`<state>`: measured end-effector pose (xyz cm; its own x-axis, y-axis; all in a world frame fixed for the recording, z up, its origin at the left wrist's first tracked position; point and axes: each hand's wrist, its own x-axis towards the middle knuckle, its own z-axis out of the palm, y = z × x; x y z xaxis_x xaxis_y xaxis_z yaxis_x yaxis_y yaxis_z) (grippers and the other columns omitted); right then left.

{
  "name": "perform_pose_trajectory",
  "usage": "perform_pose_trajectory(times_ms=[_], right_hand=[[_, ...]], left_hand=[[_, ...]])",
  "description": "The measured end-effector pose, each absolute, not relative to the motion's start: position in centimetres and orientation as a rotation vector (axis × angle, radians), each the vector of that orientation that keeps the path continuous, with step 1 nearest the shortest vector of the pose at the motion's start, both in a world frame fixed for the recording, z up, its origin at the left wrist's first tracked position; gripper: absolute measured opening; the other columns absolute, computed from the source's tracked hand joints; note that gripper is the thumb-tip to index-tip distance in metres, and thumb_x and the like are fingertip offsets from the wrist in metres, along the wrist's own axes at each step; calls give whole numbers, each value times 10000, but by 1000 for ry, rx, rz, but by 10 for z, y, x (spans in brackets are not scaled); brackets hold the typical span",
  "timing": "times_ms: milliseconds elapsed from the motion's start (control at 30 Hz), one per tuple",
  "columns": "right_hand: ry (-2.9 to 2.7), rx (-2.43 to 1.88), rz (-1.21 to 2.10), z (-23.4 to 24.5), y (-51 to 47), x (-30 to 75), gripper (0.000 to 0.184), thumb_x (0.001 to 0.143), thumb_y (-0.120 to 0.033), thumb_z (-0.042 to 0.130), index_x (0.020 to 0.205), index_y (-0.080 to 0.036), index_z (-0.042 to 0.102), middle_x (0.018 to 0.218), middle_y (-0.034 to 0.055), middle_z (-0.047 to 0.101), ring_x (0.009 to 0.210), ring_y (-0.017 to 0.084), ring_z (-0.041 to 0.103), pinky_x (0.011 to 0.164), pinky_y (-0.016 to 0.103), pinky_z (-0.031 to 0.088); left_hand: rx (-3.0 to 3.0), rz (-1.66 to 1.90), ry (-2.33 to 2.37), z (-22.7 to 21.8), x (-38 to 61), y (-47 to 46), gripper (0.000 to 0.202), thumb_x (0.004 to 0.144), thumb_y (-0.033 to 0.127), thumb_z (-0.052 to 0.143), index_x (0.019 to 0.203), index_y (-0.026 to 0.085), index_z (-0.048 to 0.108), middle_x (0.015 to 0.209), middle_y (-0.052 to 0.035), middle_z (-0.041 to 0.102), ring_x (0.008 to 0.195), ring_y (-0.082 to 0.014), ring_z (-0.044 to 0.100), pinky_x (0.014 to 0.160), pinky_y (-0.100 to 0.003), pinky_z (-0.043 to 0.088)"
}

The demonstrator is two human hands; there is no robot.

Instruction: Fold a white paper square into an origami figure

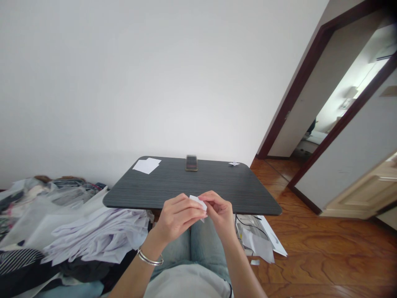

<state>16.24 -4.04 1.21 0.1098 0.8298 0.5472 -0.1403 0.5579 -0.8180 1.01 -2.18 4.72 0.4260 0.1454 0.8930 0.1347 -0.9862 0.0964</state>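
Note:
Both hands meet just in front of the near edge of a dark wood-grain table (173, 186), above my lap. My left hand (175, 217), with a silver bangle on the wrist, pinches a small folded piece of white paper (197, 200) from the left. My right hand (219, 211) pinches the same paper from the right, fingers curled round it. Most of the paper is hidden between the fingers.
On the table lie white sheets (146, 165) at the far left, a small dark stand (191, 163) at the far middle and a tiny folded paper figure (234, 164) at the far right. Clothes and plastic bags (77, 223) pile up left; papers (260, 240) lie on the wooden floor right.

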Motion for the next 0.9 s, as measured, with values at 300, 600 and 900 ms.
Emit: perform_pose_trajectory(times_ms=[300,600,900], right_hand=[[-1196,-624,1049,13,-39,164,193,768,-390,672,866,-235,733,815,32,575,690,137,550,546,229,512],[-1124,-584,1091,8,-35,164,378,708,-397,728,1052,-250,673,916,34,621,639,116,584,518,217,540],[-1212,-580,1100,7,-39,162,277,639,-317,796,897,-237,733,862,47,705,680,149,620,570,238,533]], left_hand=[[2345,1797,263,41,10,-20,87,775,107,663,784,193,673,789,-22,685,664,-102,634,586,-194,494],[1823,1769,238,33,19,-12,73,739,181,712,683,175,666,727,-24,663,640,-115,601,536,-206,456],[1664,1607,181,33,20,-6,124,709,245,743,655,160,669,710,-48,652,648,-136,602,552,-231,458]])
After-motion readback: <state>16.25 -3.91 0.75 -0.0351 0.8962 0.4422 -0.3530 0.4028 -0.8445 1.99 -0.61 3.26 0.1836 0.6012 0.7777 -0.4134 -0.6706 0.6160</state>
